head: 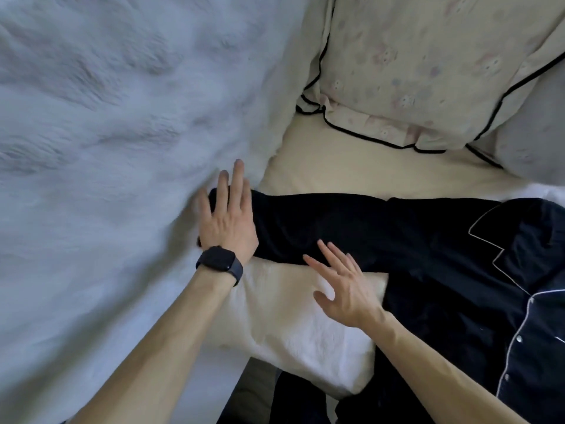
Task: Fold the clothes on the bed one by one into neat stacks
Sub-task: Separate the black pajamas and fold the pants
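- Your left hand [227,218] lies flat on the cuff end of the navy pajama shirt's long sleeve [321,221], left of the frame's centre. Its fingers [237,182] are straight and released, pressing rather than gripping.
- Your right hand [345,289] is spread open at the sleeve's lower edge, fingers [328,252] fanned and holding nothing. You cannot tell from here whether the tips touch the cloth.
- The navy pajama shirt [458,270] fills the right and lower right of the frame, with its sleeve stretched leftward across the bed. It is smooth dark fabric with a notched collar, thin white piping and small pale buttons [519,338].
- A second garment, a cream pajama top [412,71] with a faint floral print and black piping, lies at upper right, apart from the navy one.
- The bed's cream sheet [336,166] shows between the two garments.
- A fluffy white blanket [107,117] covers the whole left half.
- A white textured cover [290,332] sits under your right wrist.
- A dark smartwatch [218,261] bands your left wrist.
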Action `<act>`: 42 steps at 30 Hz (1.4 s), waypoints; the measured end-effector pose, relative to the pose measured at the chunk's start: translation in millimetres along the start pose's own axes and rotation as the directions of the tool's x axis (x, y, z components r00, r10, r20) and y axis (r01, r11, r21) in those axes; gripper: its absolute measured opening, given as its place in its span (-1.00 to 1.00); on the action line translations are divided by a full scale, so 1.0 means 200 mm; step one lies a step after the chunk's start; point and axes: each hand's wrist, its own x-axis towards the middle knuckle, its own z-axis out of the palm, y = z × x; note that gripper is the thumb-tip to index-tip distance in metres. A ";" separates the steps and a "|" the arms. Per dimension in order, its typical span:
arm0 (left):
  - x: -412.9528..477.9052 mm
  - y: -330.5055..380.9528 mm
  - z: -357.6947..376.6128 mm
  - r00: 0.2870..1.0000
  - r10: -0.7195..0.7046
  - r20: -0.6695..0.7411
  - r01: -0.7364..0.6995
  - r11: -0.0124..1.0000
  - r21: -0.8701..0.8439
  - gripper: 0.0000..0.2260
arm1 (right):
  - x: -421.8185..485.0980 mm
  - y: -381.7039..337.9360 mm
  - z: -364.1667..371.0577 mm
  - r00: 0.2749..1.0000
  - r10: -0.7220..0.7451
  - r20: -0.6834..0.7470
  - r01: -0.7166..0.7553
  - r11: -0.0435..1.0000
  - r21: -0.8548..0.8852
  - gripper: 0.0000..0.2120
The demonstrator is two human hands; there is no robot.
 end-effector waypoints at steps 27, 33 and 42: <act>-0.16 1.30 0.37 0.846 0.526 0.087 -0.487 0.829 -0.277 -0.46 | -1.12 0.94 0.01 0.380 0.739 -0.556 -0.716 0.616 0.329 -0.33; -0.95 1.38 0.24 0.987 0.148 0.061 -0.085 0.806 -0.585 -0.47 | -1.96 1.02 0.23 -0.106 0.977 -0.185 -0.715 0.055 0.697 -0.21; -1.71 1.52 0.25 0.631 -0.200 0.750 0.596 0.744 -0.303 -0.57 | -2.51 1.26 0.54 0.225 0.933 0.280 -0.766 -0.008 0.643 -0.56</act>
